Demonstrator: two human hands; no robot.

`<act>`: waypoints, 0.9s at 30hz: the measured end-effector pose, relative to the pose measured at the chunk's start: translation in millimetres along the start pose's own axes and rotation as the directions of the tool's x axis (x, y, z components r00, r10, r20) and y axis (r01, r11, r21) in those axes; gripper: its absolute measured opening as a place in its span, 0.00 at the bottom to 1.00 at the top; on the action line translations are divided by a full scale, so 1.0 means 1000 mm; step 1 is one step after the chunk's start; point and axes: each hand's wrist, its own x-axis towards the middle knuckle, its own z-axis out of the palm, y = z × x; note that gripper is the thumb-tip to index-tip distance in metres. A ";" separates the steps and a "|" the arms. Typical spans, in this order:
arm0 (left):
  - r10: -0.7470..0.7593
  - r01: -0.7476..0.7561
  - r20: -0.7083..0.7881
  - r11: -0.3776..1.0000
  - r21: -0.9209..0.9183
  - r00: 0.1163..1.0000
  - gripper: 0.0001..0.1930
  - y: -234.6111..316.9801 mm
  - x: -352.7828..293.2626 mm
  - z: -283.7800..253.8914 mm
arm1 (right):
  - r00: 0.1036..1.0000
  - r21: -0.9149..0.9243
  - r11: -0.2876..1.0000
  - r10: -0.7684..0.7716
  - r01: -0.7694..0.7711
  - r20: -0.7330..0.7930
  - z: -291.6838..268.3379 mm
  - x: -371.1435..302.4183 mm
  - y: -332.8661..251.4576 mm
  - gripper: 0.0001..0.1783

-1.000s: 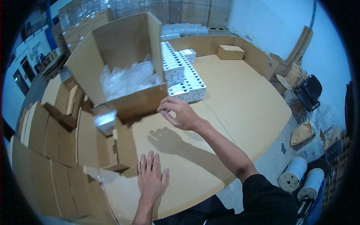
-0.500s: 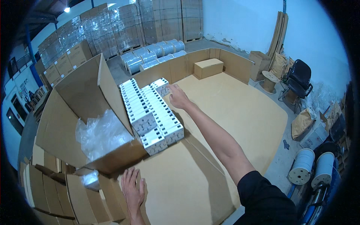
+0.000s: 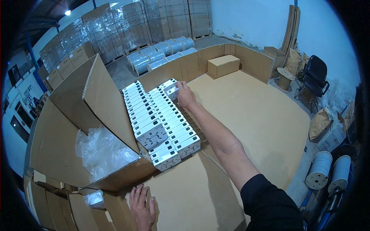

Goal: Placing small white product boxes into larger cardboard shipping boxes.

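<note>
a: what are the two hands doing?
b: the right hand (image 3: 185,95) reaches out to the far end of the stack, fingers bent onto the end of one white box (image 3: 172,92). i cannot tell whether they are clamped on it.
a: and the left hand (image 3: 142,210)?
b: palm down at the near left of the table (image 3: 250,115), fingers a little spread, holding nothing. the two are well apart.
a: how many boxes?
b: two long rows of white boxes (image 3: 169,115) side by side, the left one stacked higher; packed too tightly for me to count surely.
a: what else?
b: one large open carton (image 3: 127,169) just left of the rows, with clear plastic (image 3: 106,150) inside. one small closed carton (image 3: 223,66) by the table's far edge.
a: and off the table, to the right?
b: two white spools (image 3: 319,169) low down, and one black chair (image 3: 315,75) further back.
</note>
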 end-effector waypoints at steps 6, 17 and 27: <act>-0.006 0.006 -0.003 1.000 0.021 1.000 0.23 -0.004 -0.009 0.005 | 0.991 -0.078 0.990 -0.111 0.117 0.077 -0.011 -0.013 0.017 0.30; 0.085 -0.084 -0.050 0.996 0.023 0.995 0.20 -0.003 -0.024 0.009 | 0.994 -0.072 0.997 -0.034 0.041 0.103 -0.129 -0.132 0.002 0.19; 0.038 -0.084 -0.117 0.906 -0.416 0.992 0.18 0.017 -0.053 0.011 | 0.997 0.077 0.995 -0.067 0.064 0.036 -0.205 -0.311 -0.076 0.16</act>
